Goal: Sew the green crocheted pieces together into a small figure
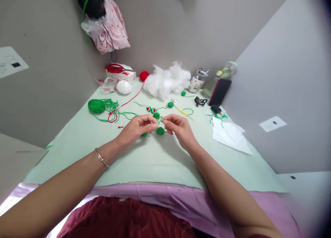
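Note:
My left hand [141, 127] and my right hand [178, 127] are raised close together over the middle of the pale green table [155, 165]. Both have thumb and fingers pinched, with a thin green strand [160, 120] between the fingertips. Just below the strand is a small green ball [160, 131], and another green piece [156, 115] lies above it. A third green piece [144, 135] shows partly beneath my left hand. Small red, white and green pieces [151, 110] lie beyond my fingers. A yellow-handled hook [182, 111] rests beyond my right hand, near a green ball [170, 104].
Green yarn [96, 106] with loose strands lies at left. Behind are white yarn [123, 87], red yarn [144, 76], white stuffing [167, 80], red scissors [116, 68] and a pen cup [197, 82]. At right stand a phone [219, 92] and bottle [210, 86], near white paper [229, 136].

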Tool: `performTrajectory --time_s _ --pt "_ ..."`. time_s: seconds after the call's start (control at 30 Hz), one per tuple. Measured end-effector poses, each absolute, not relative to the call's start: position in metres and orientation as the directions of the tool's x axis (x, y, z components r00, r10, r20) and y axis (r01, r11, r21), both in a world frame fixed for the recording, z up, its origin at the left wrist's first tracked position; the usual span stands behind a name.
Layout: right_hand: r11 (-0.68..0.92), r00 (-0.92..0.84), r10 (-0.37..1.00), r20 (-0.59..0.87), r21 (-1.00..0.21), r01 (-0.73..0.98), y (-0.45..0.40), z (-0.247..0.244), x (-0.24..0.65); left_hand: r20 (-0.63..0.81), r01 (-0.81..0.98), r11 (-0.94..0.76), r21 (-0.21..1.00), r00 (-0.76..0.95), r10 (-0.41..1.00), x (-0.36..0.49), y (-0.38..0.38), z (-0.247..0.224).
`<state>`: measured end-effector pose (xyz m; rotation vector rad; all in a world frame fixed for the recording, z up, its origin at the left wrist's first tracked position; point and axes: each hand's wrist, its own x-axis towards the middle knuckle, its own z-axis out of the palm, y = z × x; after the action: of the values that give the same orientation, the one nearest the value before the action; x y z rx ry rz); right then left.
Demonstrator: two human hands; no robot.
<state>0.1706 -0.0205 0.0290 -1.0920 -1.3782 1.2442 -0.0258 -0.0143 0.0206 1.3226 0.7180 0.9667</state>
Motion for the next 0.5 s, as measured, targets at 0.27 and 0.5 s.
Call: performTrajectory --time_s 0.27,0.5 --pt "0.18 -0.2 0.969 0.147 -0.97 0.161 -0.03 0.034 0.167 0.086 -0.039 -0.077 0.996 0.404 0.911 -0.027 -0.012 0.015" --pt "0.358 -0.376 0.896 0.236 -0.885 0.297 -0.036 0.038 0.165 0.101 -0.074 -0.082 0.994 0.3 0.949 -0.027 -0.008 0.012"
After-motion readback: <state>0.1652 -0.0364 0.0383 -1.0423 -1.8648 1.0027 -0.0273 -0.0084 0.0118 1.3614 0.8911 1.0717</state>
